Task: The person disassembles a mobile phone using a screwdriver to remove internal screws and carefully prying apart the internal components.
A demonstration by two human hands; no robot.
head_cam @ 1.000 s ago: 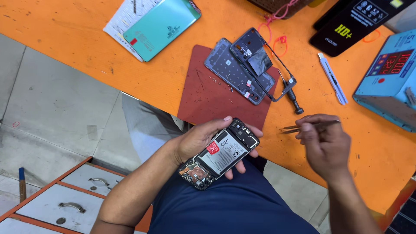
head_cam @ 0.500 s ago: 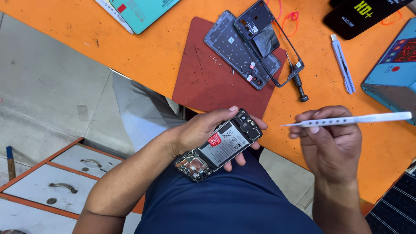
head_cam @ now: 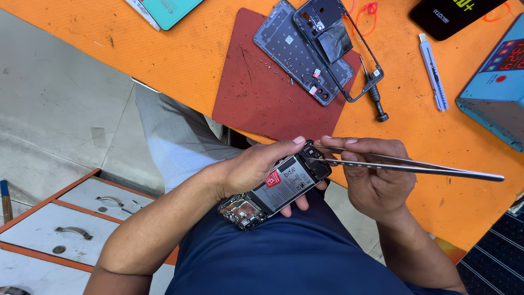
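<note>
The opened phone (head_cam: pixel 275 188) sits cradled in the left hand (head_cam: pixel 254 169), held over the person's lap just off the near edge of the orange table (head_cam: pixel 164 54). The left fingers wrap under it from below, their tips showing past its lower edge, and the thumb presses across the top near the upper end — a firm, closed hold. Its back is off: a pale grey battery with a red label fills the middle, with dark circuit board and small metal parts exposed at both ends.

The right hand (head_cam: pixel 371 177) pinches a pair of long, thin metal tweezers (head_cam: pixel 409 165), thumb and forefinger shut on the two blades close to the tips. The tips touch the phone's upper end, right beside the left thumb, while the bright steel arms run out to the right over the table.

Beyond, a dark red mat (head_cam: pixel 262 93) lies flat on the table, scuffed and dotted with tiny screws. On its far corner rest a grey back cover (head_cam: pixel 289 46) and a thin dark frame (head_cam: pixel 338 38). A small black screwdriver (head_cam: pixel 375 98) lies just beside them, a white utility knife (head_cam: pixel 434 71) farther right — and a blue box with a red display (head_cam: pixel 494 82) at the edge.
</note>
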